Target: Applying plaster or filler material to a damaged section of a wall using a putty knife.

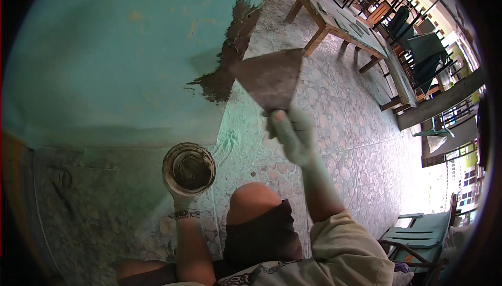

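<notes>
My right hand [290, 131] grips a wide putty knife [269, 76] by its handle, raised in front of the wall corner, its blade appearing just right of a rough patch of dark brown paste [219, 79] on the turquoise wall [115, 55]. Whether the blade touches the patch I cannot tell. In my left hand [179, 197] is a round container [189, 168] with dark brown, smeared paste inside, held low at the foot of the wall; most of that hand's fingers are hidden beneath it.
Beyond the corner stands a low wooden table [348, 29] with flat items on it, backed by stacked chairs [418, 55]. A pale green armchair [415, 241] is at the lower right. The patterned tile floor [361, 171] spreads around my bent knee [253, 207].
</notes>
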Tool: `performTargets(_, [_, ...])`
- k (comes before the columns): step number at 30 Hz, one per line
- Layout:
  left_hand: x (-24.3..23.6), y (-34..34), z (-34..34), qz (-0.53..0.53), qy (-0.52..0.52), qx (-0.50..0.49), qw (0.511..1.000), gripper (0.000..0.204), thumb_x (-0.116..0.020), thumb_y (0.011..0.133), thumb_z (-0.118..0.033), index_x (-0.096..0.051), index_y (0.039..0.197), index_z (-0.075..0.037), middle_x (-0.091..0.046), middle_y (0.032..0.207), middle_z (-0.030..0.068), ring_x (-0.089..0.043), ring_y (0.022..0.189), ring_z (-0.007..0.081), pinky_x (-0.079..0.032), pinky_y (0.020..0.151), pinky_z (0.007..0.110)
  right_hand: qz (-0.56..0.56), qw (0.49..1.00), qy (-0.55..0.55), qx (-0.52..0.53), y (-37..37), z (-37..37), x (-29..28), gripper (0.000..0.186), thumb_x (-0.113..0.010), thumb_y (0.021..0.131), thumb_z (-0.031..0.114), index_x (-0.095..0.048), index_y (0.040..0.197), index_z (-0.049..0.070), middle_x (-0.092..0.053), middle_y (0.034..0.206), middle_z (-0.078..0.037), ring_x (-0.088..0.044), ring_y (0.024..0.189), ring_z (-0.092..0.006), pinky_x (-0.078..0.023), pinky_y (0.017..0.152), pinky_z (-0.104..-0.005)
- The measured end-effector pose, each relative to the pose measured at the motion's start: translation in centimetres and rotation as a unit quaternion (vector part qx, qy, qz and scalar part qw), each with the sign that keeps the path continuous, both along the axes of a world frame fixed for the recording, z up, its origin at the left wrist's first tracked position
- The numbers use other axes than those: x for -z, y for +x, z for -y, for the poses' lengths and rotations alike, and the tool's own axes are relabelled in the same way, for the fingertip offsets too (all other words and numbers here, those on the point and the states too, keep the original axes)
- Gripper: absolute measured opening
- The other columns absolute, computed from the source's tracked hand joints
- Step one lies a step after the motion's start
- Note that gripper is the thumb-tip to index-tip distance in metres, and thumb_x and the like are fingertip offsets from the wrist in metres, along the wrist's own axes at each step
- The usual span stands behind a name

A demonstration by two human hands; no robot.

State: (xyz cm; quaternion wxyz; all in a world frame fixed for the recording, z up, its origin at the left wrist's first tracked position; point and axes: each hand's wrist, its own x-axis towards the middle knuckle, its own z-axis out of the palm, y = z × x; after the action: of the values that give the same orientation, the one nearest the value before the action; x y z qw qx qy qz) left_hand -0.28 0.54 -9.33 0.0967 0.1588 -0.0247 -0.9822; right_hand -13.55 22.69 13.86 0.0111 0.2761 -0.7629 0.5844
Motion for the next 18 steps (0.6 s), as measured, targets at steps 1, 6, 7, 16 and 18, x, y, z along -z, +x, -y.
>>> performTargets(1, [0.4,-0.4,-0.3,-0.007,-0.009,0.006,1.0,0.057,-0.036,0.097,-0.054,-0.051,0.132,-0.011,-0.052,0.133,0.0138,-0.052,0.121,0.0335,-0.048,0.099,0.053,-0.019,0.999,0.045,0.008,-0.2,-1.3,-1.1,0.027,-0.052,0.1,0.023,-0.066,0.096,0.001,-0.059,0.07,-0.002,-0.057,0.062,-0.009,-0.047,0.057,-0.0255])
performTargets(6, [-0.5,-1.8,-2.5,-0.03,-0.019,0.021,0.999,0.056,-0.037,0.097,-0.053,-0.05,0.133,-0.012,-0.051,0.135,0.0136,-0.051,0.122,0.0336,-0.047,0.1,0.053,-0.303,0.907,0.291,-0.029,-5.0,-4.0,-8.5,0.028,-0.058,0.095,0.028,-0.062,0.081,0.004,-0.054,0.063,-0.005,-0.055,0.056,-0.0151,-0.045,0.053,-0.0315])
performTargets(7, [-1.0,-2.3,-3.4,-0.036,-0.01,0.031,0.999,0.057,-0.038,0.096,-0.054,-0.051,0.132,-0.011,-0.051,0.134,0.0138,-0.051,0.122,0.0334,-0.047,0.099,0.054,-0.306,0.892,0.331,-0.021,-5.5,-3.8,-9.9,0.031,-0.058,0.094,0.029,-0.061,0.077,0.004,-0.052,0.062,-0.004,-0.053,0.054,-0.0149,-0.043,0.052,-0.0321])
performTargets(16, [-3.6,-5.1,-7.4,-0.008,0.062,0.067,0.996,0.061,-0.042,0.091,-0.056,-0.057,0.125,-0.008,-0.058,0.125,0.0161,-0.057,0.113,0.0352,-0.051,0.093,0.054,-0.456,0.814,0.36,0.023,-6.4,-1.2,-14.5,0.035,-0.067,0.088,0.03,-0.061,0.068,0.002,-0.05,0.058,-0.009,-0.051,0.049,-0.0223,-0.04,0.049,-0.0364])
performTargets(18, [-3.5,-5.3,-7.6,0.007,0.066,0.072,0.995,0.064,-0.04,0.09,-0.058,-0.056,0.125,-0.007,-0.058,0.125,0.016,-0.057,0.113,0.0348,-0.05,0.093,0.055,-0.438,0.821,0.364,0.032,-6.5,-1.6,-14.7,0.034,-0.067,0.088,0.03,-0.061,0.069,0.003,-0.051,0.058,-0.008,-0.051,0.05,-0.0216,-0.04,0.049,-0.0362])
